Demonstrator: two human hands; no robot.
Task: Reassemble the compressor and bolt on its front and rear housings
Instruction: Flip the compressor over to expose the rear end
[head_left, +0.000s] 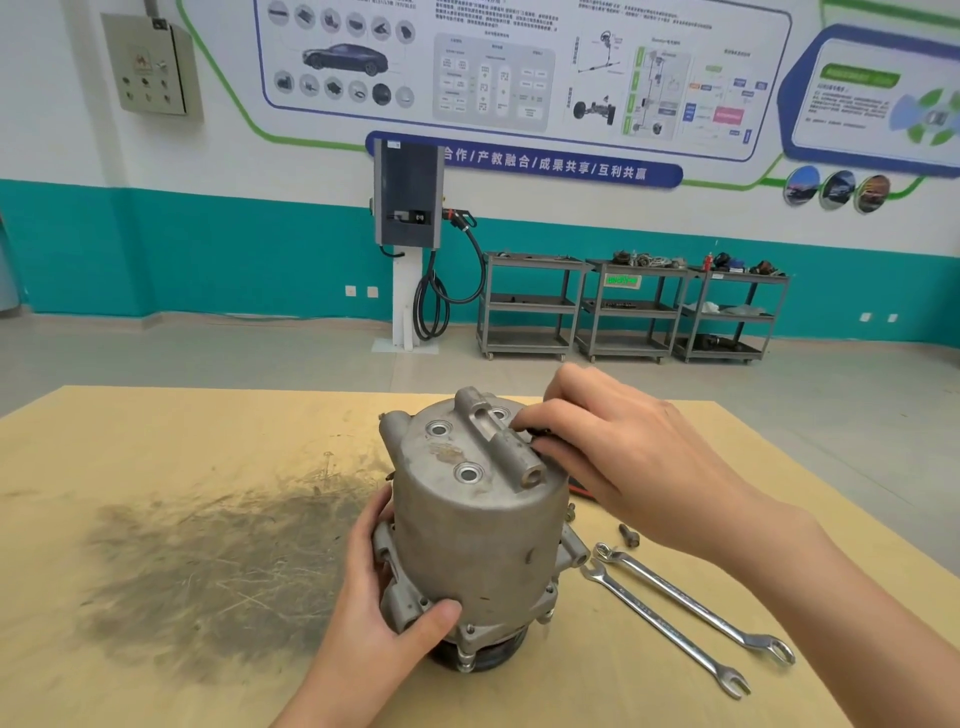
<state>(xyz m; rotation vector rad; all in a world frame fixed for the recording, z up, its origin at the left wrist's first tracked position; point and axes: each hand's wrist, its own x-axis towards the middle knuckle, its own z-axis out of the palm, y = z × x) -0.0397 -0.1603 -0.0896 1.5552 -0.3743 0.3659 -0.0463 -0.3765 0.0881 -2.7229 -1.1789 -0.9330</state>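
The grey metal compressor (478, 525) stands on end on the wooden table (156, 467), its black pulley end down and its rear housing (462, 447) with round ports facing up. My left hand (384, 608) grips the lower left flange of the compressor, thumb across a mounting lug. My right hand (613, 447) is at the top right edge of the rear housing, its fingertips pinching a small dark part there. What that part is cannot be told.
Two combination wrenches (691, 608) lie on the table to the right of the compressor. Loose bolts (628, 535) lie near them, and a red-handled tool (579, 489) shows under my right wrist. A dark greasy stain (208, 551) covers the table's left side. Tool carts (628, 306) stand by the wall.
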